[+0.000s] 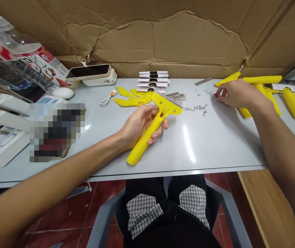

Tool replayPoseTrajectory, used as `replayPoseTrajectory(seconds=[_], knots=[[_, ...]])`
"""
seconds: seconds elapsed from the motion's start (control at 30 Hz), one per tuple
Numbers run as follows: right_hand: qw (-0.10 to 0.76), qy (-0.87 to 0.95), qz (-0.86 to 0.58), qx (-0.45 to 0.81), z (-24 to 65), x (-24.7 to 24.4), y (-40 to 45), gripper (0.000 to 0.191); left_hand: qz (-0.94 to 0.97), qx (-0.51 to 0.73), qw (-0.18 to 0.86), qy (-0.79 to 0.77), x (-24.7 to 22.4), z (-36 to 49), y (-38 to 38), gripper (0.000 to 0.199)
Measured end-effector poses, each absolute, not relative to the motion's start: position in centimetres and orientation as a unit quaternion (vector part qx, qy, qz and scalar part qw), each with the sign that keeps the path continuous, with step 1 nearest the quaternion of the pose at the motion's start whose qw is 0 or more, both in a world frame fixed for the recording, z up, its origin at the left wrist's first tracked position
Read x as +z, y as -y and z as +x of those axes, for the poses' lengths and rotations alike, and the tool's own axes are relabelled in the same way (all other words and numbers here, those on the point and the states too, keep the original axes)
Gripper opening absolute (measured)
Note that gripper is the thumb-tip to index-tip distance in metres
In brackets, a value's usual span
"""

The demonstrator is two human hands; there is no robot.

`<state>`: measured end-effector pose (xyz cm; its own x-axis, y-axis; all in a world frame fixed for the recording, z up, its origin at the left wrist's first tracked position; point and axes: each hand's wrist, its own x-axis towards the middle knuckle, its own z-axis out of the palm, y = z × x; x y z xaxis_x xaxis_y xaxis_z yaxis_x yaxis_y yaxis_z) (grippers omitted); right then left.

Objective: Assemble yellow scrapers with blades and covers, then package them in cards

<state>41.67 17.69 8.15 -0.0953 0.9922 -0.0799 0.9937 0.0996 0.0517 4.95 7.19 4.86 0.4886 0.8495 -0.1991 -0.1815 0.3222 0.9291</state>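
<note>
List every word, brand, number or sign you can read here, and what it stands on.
No text is legible.
Bottle label: red and white print, too blurred.
White block under the phone: marks too small.
White box, far left: print too blurred.
Scraper: no lettering visible.

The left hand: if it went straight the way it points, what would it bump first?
Probably the small silver metal screws on the shiny grey table, just past the yellow plastic scraper in the left hand. Its height is unclear, so it might pass over them.
</note>
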Motion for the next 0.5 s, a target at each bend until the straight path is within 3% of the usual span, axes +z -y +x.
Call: replayPoseTrajectory(seconds=[0.2,0.33,0.5], knots=[[0.025,-0.744,0.668,-0.029,41.9,8.08,-17.78,0.014,0.462,0.316,0.73,-0.392,4.7,4.73,-7.4,0.04],[0.014,-0.756,0.654,-0.038,42.28,7.76,-18.04,0.014,0.426,0.389,0.705,-0.412,5.2,5.22,-7.08,0.017],[0.003,-0.764,0.644,-0.041,42.56,7.57,-18.2,0.016,0.379,0.423,0.717,-0.403,5.4,5.68,-7.09,0.018]])
